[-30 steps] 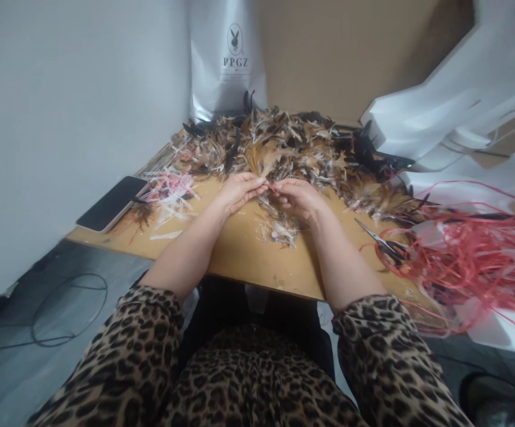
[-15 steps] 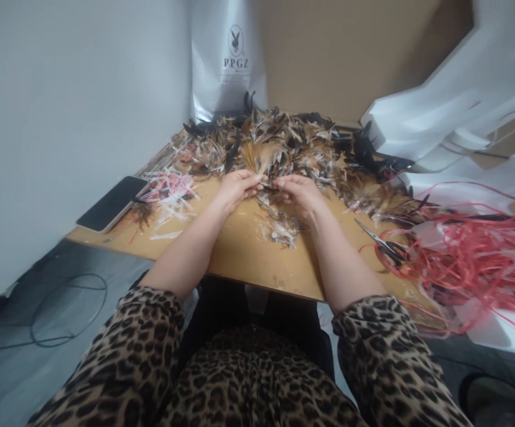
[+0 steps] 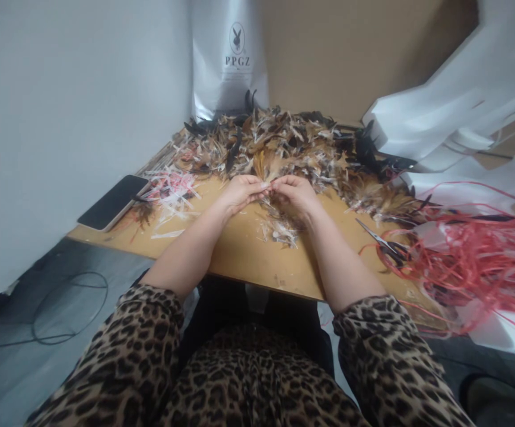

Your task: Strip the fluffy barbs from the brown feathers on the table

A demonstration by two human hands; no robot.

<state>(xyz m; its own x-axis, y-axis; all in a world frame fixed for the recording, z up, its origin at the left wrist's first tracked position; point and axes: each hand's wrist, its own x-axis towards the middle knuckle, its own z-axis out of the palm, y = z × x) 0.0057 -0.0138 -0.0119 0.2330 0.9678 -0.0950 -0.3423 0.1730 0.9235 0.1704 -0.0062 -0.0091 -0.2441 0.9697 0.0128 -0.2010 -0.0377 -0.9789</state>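
My left hand pinches a small bunch of tan and golden-brown feathers by its base, the feather ends pointing away from me. Against it, fingertip to fingertip, is my right hand, closed in a pinch at the same base. A little red shows between the fingers, apparently the end of a thin red strip, mostly covered by them. Just beyond both hands lies a large heap of brown and black feathers. Below the right fingers is a small pile of whitish feather scraps on the wooden table.
At left lie a phone and a pile of pink and white strips. Scissors rest on the right beside a red strip tangle. A silver bag stands behind the heap; white bags bulge in from the right.
My two hands drew slightly apart half a second ago, with red showing at the right fingertips. Now the fingertips have come back together at the base of the feathers.
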